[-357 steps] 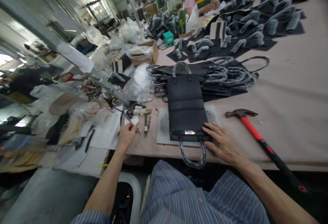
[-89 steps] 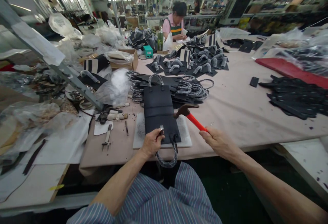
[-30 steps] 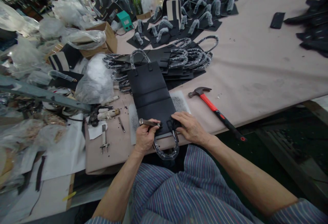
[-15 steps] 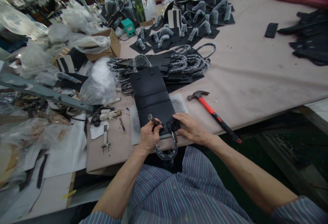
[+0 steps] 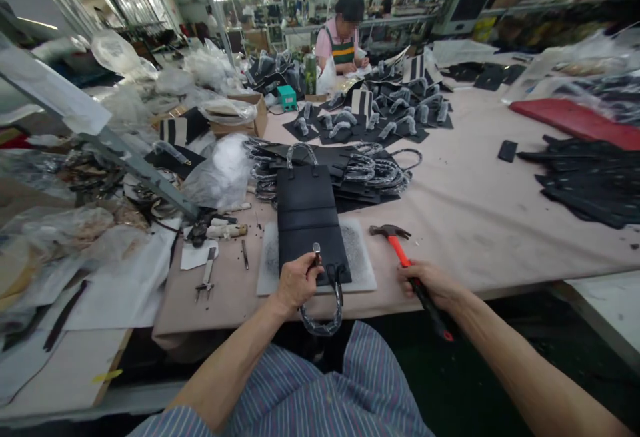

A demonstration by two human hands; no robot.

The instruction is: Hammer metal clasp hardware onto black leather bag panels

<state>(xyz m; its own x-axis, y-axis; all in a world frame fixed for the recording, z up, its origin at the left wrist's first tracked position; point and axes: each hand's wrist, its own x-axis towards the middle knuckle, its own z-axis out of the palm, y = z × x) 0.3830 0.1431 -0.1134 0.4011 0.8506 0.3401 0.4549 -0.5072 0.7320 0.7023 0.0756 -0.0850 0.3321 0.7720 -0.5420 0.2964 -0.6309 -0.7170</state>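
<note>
A flat black bag panel (image 5: 307, 213) with wrapped handles lies on a grey mat (image 5: 357, 260) at the table's near edge. My left hand (image 5: 296, 280) is closed on a metal punch (image 5: 316, 250), held upright on the panel's near end. To the right, my right hand (image 5: 430, 282) is wrapped round the red and black handle of a hammer (image 5: 400, 250). The hammer's head rests on the table beside the mat.
A pile of black panels with wrapped handles (image 5: 370, 173) lies behind the mat. Pliers (image 5: 206, 273), small tools and plastic bags (image 5: 220, 170) crowd the left. More black pieces (image 5: 585, 180) lie at the right. Another person (image 5: 343, 40) works at the table's far end.
My right hand left the bag panel and took hold of the hammer's handle. My left hand has stood the punch upright on the panel. The camera has tilted upward.
</note>
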